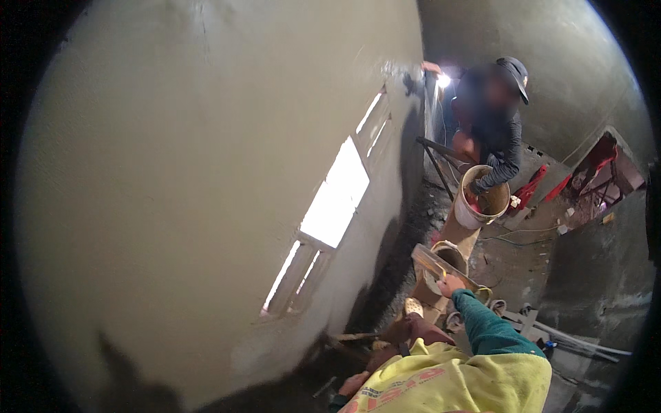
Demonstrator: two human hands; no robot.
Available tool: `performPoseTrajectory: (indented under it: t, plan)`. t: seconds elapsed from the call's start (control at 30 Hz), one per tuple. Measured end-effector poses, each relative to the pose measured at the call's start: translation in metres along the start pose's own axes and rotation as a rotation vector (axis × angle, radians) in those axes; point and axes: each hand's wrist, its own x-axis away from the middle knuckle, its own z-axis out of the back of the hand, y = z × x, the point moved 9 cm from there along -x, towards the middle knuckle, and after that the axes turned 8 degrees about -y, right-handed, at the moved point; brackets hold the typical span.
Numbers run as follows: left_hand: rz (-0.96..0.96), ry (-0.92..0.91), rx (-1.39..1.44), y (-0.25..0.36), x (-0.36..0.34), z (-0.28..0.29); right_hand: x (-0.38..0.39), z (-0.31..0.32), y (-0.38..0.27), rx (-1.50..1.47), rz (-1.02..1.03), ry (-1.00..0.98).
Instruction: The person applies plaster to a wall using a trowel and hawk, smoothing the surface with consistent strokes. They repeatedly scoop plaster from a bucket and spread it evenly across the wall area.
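My right hand point(451, 283), at the end of a green sleeve, is closed on a long flat plastering float point(432, 262). The float lies over a small bucket point(452, 255) and hides part of its opening. Low in the picture my left hand point(354, 384) hangs beside my leg; its fingers are too dark and small to read. On the left rises a broad wall of smooth grey plaster point(193, 151), with a bright window opening point(336, 193) and narrow slots through it.
A co-worker in dark clothes and a cap point(515, 72) reaches into a large white bucket point(470, 215) on a plank point(460, 235). One foot in a pale shoe point(413, 307) stands near the plank. Pipes point(575, 337) and red cloth point(530, 187) lie to the right.
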Motion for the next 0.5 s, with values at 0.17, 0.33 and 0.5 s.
performPoseTrajectory:
  t: [0.17,0.33,0.5]
  plan:
    - [-0.04,0.117,-0.185,0.003,-0.002,0.009,-0.016,-0.035,0.013,0.121,0.008,-0.086]
    - [-0.621,0.217,-0.578,0.031,-0.014,0.022,0.01,-0.058,-0.057,0.245,0.178,-0.145]
    - [-0.936,0.138,-0.587,0.113,-0.006,-0.022,0.019,-0.109,-0.118,0.518,0.601,-0.104]
